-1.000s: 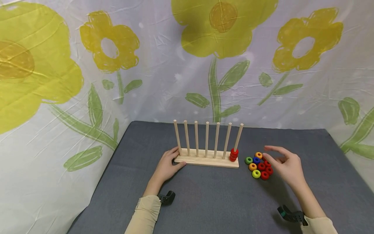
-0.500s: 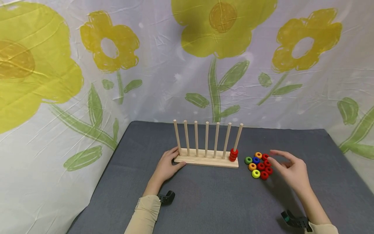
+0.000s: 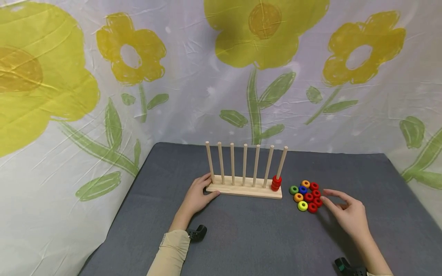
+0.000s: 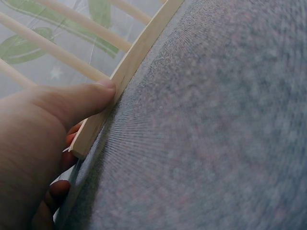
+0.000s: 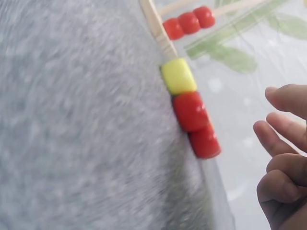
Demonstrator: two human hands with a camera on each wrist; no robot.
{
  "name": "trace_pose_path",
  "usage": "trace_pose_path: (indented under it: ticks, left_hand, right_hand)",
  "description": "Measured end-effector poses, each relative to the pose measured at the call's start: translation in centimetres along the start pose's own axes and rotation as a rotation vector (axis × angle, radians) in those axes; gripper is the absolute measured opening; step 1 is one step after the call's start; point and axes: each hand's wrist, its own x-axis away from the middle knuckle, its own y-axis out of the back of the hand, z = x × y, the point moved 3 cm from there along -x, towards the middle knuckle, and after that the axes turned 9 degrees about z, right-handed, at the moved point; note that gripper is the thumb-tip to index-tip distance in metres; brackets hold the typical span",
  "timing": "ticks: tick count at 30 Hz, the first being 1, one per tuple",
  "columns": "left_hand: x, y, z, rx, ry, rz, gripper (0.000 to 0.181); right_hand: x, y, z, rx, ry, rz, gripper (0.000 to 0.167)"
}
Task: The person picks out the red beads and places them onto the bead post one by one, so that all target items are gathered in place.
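Note:
My left hand (image 3: 197, 196) grips the left end of a wooden peg rack (image 3: 243, 189), thumb on the front edge and fingers behind. In the left wrist view, the thumb (image 4: 96, 96) presses the edge of the base. Three red beads (image 3: 276, 183) are stacked on the rack's rightmost peg. Right of the rack lies a cluster of loose beads: several red ones (image 3: 312, 207), a yellow one (image 3: 302, 206), a green one (image 3: 294, 190), a blue one (image 3: 302, 189) and two orange ones (image 3: 298, 197). My right hand (image 3: 349, 215) hovers at the cluster's right side, thumb and index finger parted, holding nothing.
A dark grey cloth (image 3: 241, 237) covers the table. Behind it hangs a pale curtain (image 3: 193, 115) printed with yellow flowers. The rack's upright pegs (image 3: 244, 161) stand tall. A black wrist camera (image 3: 197, 233) sits on the left wrist.
My right hand has moved toward me and a little to the right along the bead cluster, uncovering a red bead at its far right. The left hand and the rack stay in place.

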Motion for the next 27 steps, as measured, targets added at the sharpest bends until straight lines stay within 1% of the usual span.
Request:
trace_pose_path:
  ticks: [7, 14, 19, 27]
  left_hand:
    - [0.1, 0.1, 0.1, 0.004, 0.01, -0.007, 0.07]
    - [-0.2, 0.0, -0.1, -0.005, -0.001, 0.003, 0.069]
    - [-0.3, 0.2, -0.1, -0.007, -0.006, -0.004, 0.069]
    - [-0.2, 0.1, -0.1, -0.004, 0.006, 0.001, 0.07]
  right_hand:
    - [-0.2, -0.6, -1.1, -0.014, -0.011, -0.002, 0.037]
    - [-0.3, -0.8, -2.1, 0.025, -0.055, -0.006, 0.038]
    - [-0.4, -1.3, -2.8, 0.033, -0.059, 0.012, 0.038]
    - [-0.3, -1.6, -3.0, 0.065, -0.047, 0.008, 0.039]
